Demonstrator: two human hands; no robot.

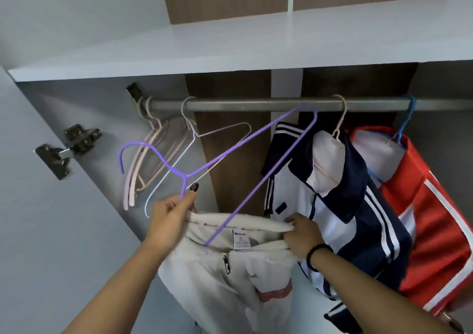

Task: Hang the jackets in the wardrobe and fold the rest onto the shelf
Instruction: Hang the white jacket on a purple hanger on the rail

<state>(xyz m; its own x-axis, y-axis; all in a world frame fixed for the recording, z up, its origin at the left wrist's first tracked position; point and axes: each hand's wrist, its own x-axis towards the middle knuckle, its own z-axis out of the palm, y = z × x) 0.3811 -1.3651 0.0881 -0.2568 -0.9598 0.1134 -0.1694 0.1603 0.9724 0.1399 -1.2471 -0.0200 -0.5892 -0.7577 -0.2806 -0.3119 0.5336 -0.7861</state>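
Step in hand: a white fleece jacket [225, 264] is being put on a purple hanger [212, 164]; judging by the two jackets already on the rail, this looks like the third to be hung.
Left hand: the left hand [170, 214] pinches the hanger just below its neck, thumb on the wire, and seems to hold the left end of the jacket's collar with the same grip.
Right hand: the right hand [303, 236] has its fingers curled round the right end of the collar, pulling the neck opening wide.
Hanger: it is tilted, hook [133, 152] out to the left and away from the rail [256, 104]; one shoulder points up towards the rail, the other end dips into the neck opening beside the label.
White jacket: it hangs below both hands in front of the open wardrobe, zip partly done up, not yet on the rail.
Already hung: a navy and white jacket [340, 200] and a red jacket [425, 218] hang on the right part of the rail, side by side.
Spare hangers: a bunch of pale hangers [158, 154] hangs at the left end of the rail.
Shelf: the white shelf [230, 44] lies above the rail.
Next move, as a judgement: the raised shoulder of the hanger must go inside the collar too, so the jacket sits on both ends. Then the hook has to turn upright and go over the rail, probably in the gap between the spare hangers and the navy jacket.
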